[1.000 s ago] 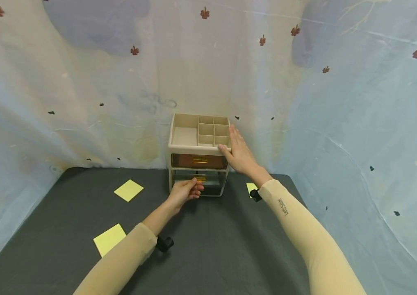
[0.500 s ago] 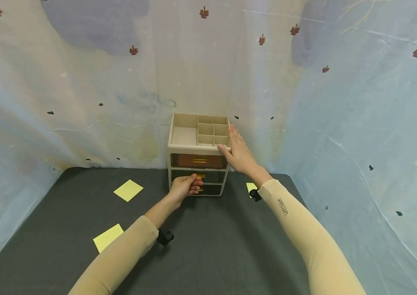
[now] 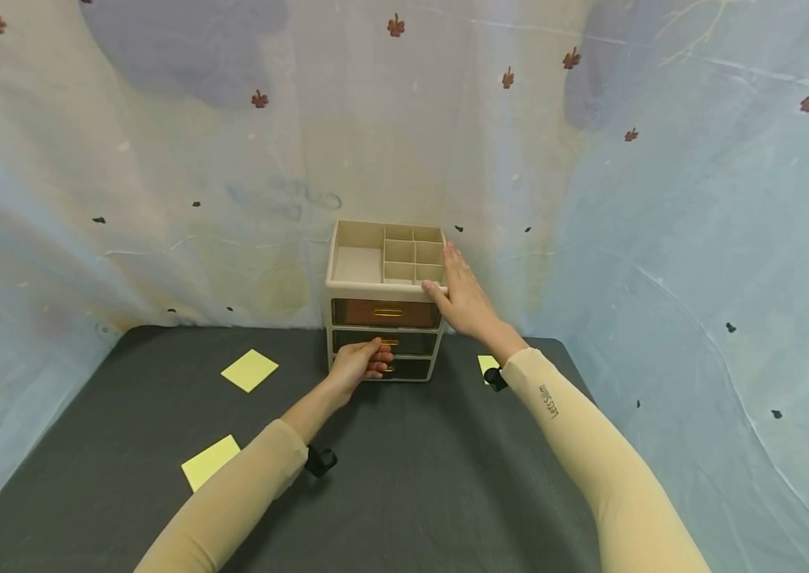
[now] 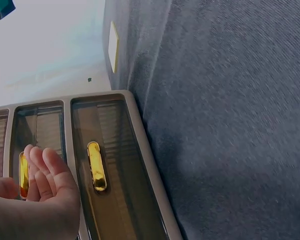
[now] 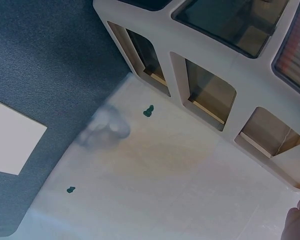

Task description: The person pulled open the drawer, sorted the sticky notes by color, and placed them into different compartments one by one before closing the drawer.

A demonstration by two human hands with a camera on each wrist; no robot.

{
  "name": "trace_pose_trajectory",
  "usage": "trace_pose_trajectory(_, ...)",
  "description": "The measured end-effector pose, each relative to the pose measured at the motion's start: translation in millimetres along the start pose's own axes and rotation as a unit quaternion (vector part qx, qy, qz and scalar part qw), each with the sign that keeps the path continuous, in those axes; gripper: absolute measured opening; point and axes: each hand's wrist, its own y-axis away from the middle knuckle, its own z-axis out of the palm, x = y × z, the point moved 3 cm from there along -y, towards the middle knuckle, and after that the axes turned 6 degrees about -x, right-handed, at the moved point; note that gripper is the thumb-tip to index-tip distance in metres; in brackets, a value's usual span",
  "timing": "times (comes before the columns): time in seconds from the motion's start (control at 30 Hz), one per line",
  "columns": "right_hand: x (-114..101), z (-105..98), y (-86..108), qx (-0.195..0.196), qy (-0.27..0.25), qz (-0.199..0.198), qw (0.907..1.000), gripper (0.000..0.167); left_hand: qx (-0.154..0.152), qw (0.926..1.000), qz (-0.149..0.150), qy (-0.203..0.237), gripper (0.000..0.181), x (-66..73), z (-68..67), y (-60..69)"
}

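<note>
A beige desktop drawer organizer [image 3: 386,291] stands at the back of the dark table, with an open compartment tray on top and three dark see-through drawers with gold handles. My left hand [image 3: 359,368] is at the middle drawer [image 3: 418,344], its thumb and fingers around the gold handle [image 4: 23,175]; all three drawers are pushed in. The hand partly covers the bottom drawer [image 3: 413,369]. My right hand [image 3: 470,304] rests with straight fingers along the organizer's upper right edge, thumb on the front rim. In the right wrist view only a bit of that hand shows.
Two yellow sticky-note squares lie on the left: a farther note [image 3: 250,371] and a nearer note [image 3: 209,461] partly behind my left sleeve. Another note [image 3: 486,364] is beside my right wrist. A patterned curtain [image 3: 246,167] hangs close behind the organizer.
One second ago the middle drawer stood partly out; by half a second ago it was in flush, my left hand moving slightly forward with it. Since then both hands have stayed still.
</note>
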Motion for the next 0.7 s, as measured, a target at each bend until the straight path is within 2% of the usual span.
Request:
trace_pose_trajectory(0.33,2,1,0.1,-0.002,-0.005,0.002,1.0,0.084,-0.023,0.9982,-0.007,-0.055,0.051,-16.1,-3.0,10.3)
trace_pose_trajectory(0.53,2,1,0.5,-0.001,-0.006,0.0,1.0,0.085,-0.035,0.9968,-0.024,-0.068,0.053,-36.7,-6.0,12.5)
trace_pose_trajectory(0.7,3,1,-0.6,0.004,-0.005,-0.003,1.0,0.084,-0.032,0.9974,-0.037,-0.053,0.051,-48.2,-7.4,11.5)
